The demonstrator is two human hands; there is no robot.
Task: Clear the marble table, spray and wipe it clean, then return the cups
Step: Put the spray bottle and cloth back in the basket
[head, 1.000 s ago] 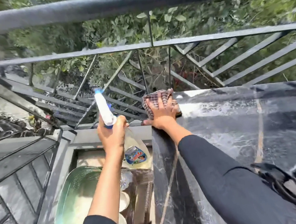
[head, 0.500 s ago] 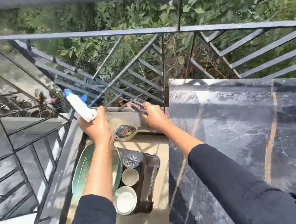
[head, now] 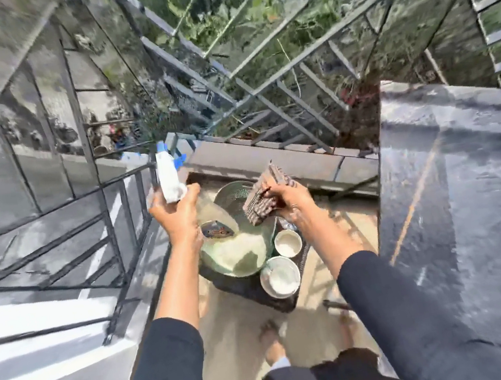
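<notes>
The black marble table (head: pixel 470 189) fills the right side, its top wet and streaked. My left hand (head: pixel 178 213) grips a spray bottle (head: pixel 169 179) with a white head and blue nozzle, held tilted over the floor left of the table. My right hand (head: pixel 289 198) holds a bunched brown checked cloth (head: pixel 264 200) above a green colander (head: pixel 238 250). Two white cups (head: pixel 288 242) (head: pixel 280 276) stand on a dark tray (head: pixel 244 288) on the floor below my hands.
A metal railing (head: pixel 260 90) runs along the balcony edge behind and to the left, with foliage beyond. A low ledge (head: pixel 257 159) lies behind the tray. My bare feet (head: pixel 272 342) stand on the beige floor near the tray.
My right hand has lifted the cloth off the table's far left corner and swung it left over the colander. The left hand with the spray bottle stays out left; my view has dropped toward the floor.
</notes>
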